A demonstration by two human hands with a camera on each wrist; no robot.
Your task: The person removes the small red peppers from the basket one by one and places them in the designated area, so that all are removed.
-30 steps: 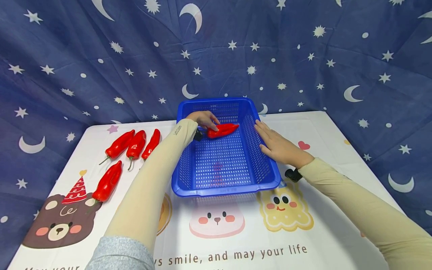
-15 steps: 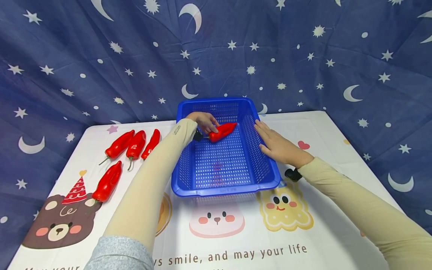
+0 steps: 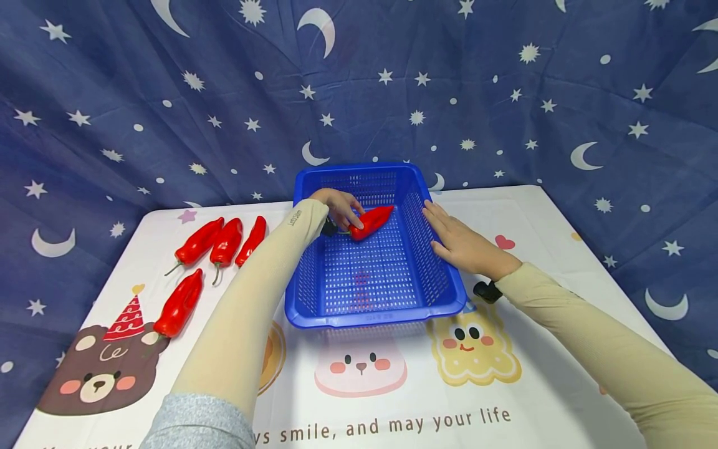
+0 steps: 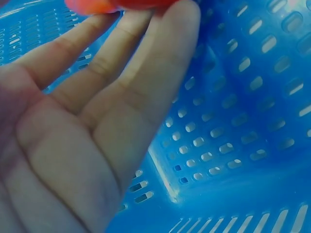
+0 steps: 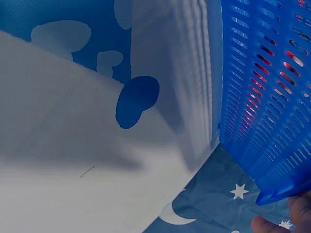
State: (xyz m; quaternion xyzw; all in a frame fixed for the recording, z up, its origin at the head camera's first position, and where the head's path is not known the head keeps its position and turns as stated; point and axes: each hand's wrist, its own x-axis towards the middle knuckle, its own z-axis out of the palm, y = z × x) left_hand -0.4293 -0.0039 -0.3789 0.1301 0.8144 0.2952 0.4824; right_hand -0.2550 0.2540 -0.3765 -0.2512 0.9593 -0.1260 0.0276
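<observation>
In the head view, a red pepper (image 3: 371, 222) lies in the back left part of a blue plastic basket (image 3: 370, 318), its tip pointing to the back right. My left hand (image 3: 339, 207) reaches over the left rim, fingertips touching the pepper's stem end. Seen from the left wrist, the fingers look mostly straight, with the red pepper (image 4: 141, 3) at their tips; the thumb cannot be made out there. My right hand (image 3: 462, 240) lies with fingers stretched along the basket's right rim. In the right wrist view only a few fingertips (image 5: 301, 208) show, below the basket rim.
Several more red peppers (image 3: 227, 242) lie on the white printed tablecloth (image 3: 550, 249) at the left. One pepper (image 3: 179, 304) is closer to the front. Behind the table hangs a dark blue curtain (image 3: 359, 93) with moons and stars.
The pepper in the basket has turned, its stem end coming toward the front while its tip stays at the back. My left hand has shifted slightly forward; my right hand stays put.
</observation>
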